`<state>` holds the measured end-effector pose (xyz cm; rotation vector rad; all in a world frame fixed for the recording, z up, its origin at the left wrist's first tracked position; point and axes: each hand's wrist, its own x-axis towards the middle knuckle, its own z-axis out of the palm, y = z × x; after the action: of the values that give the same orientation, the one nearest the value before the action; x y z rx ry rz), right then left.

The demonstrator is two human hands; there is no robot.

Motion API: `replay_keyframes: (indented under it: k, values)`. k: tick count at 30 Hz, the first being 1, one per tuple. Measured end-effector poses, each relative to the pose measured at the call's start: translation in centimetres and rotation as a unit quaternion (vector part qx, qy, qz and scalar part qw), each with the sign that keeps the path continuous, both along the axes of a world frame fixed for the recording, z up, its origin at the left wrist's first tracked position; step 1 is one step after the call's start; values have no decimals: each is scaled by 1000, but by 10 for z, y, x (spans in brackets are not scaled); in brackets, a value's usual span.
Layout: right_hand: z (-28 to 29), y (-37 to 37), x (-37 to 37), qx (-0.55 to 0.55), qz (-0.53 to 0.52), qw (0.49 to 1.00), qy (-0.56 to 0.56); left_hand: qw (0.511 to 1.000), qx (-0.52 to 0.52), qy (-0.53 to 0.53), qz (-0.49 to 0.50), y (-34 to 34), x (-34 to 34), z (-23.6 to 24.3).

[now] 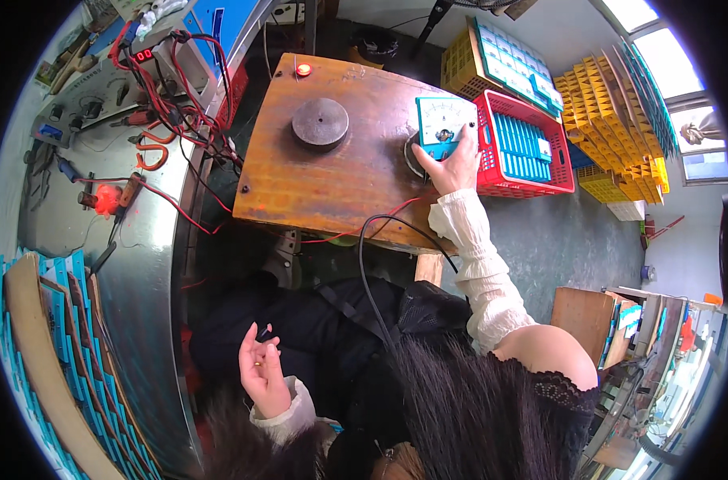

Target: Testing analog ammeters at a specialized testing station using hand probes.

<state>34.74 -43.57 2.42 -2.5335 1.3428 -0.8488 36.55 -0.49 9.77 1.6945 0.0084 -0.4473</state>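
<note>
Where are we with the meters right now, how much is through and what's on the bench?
In hand: the right hand sets one teal panel meter on the round pad of the wooden bench; the left hand rests near the lap. The red crate holds rows of similar meters, but tested or waiting cannot be told.

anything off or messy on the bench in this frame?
Mostly tidy. The red and black leads lie tangled over the metal bench at left. The meter under the right hand sits tilted on its round pad. Left hand holds a small dark piece.
</note>
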Motion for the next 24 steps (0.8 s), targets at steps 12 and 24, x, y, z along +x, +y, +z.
replay_keyframes:
  k: [12, 24]
  values:
    - [6, 3, 4, 22, 3, 999, 49, 1000, -2, -27, -10, 13, 1, -14]
    - [10, 22, 16, -44, 174, 977, -113, 986, -67, -63, 137, 30, -15, -14]
